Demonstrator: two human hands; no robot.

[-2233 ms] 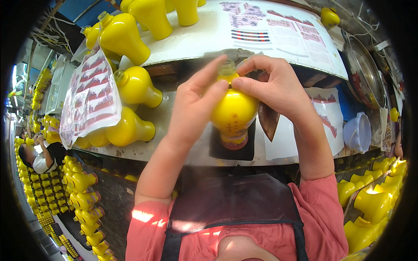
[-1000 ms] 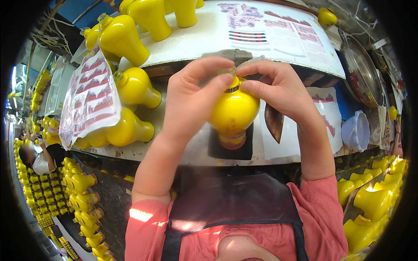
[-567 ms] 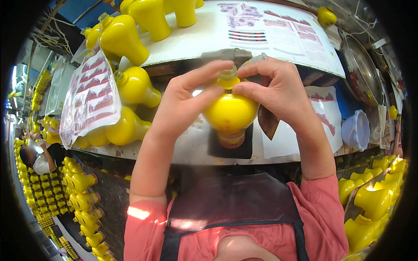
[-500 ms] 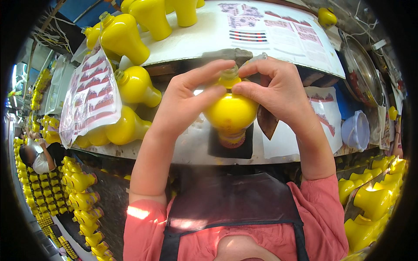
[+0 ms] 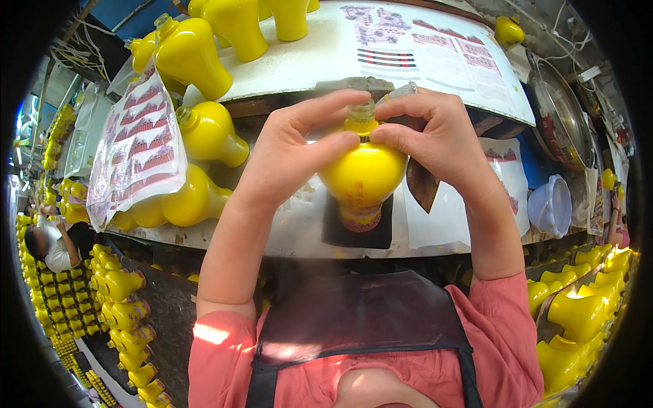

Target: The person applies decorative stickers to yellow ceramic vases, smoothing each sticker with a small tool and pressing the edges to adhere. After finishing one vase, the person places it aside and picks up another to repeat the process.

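Observation:
A glossy yellow bottle (image 5: 362, 170) with a bare clear-glass mouth stands on a dark square pad (image 5: 337, 234). Its lower front bears red markings, and a patterned band circles the foot. My left hand (image 5: 294, 144) curls around the neck from the left, thumb on the shoulder and fingertips by the glass mouth. From the other side my right hand (image 5: 435, 130) grips the neck, its thumb pressed beside a narrow dark strip (image 5: 364, 139) there. Beneath my right hand lies a brown, pointed, flat piece (image 5: 422, 187), partly hidden.
Several yellow bottles (image 5: 190, 58) stand and lie at left, a printed decal sheet (image 5: 139, 143) over some. More printed sheets (image 5: 415, 44) cover the raised white board behind. At right are a pale bucket (image 5: 551, 206) and a large metal pan (image 5: 563, 112). A person (image 5: 58, 241) sits far left.
The red markings on the bottle's lower front show clearly now, where they were faint before. My right thumb has shifted slightly right along the neck. Both hands stay at the neck.

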